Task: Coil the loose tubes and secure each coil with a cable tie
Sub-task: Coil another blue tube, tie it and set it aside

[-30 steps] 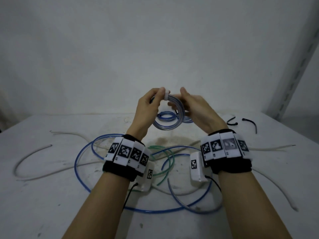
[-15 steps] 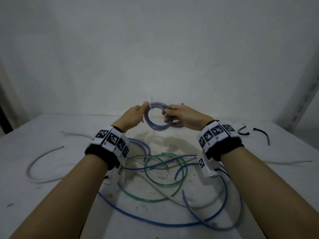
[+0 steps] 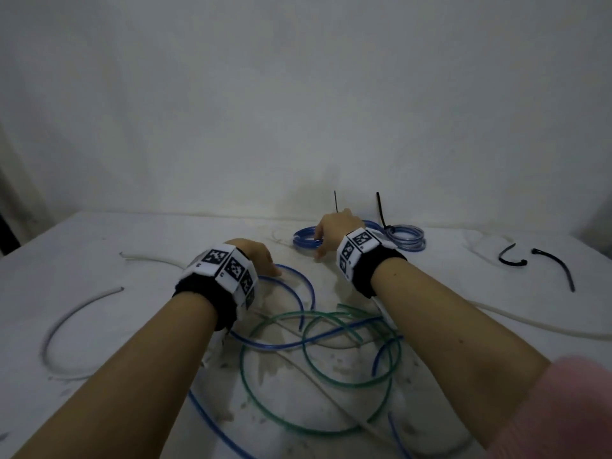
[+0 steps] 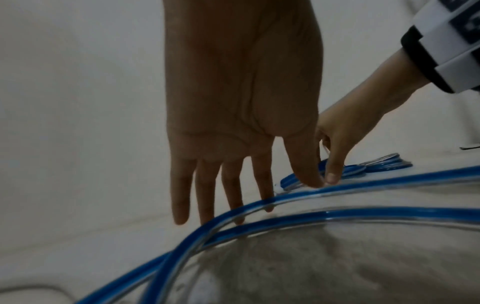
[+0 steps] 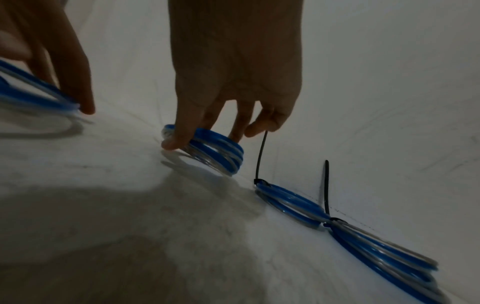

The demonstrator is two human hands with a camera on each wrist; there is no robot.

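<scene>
2 tied coils [image 5: 288,202] lie beside ours [image 5: 213,151], which our right hand [image 5: 235,67] pinches on the worktop [image 3: 99,260], left hand [image 4: 241,98] slack-fingered; untied, it may spring open if released.

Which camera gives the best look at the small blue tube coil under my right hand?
The right wrist view: the small blue tube coil fills the middle, stacked loops clear, right hand fingers curled round it. The head view shows it far off, partly behind the hand. The left wrist view shows only an edge behind the left hand's thumb.
</scene>
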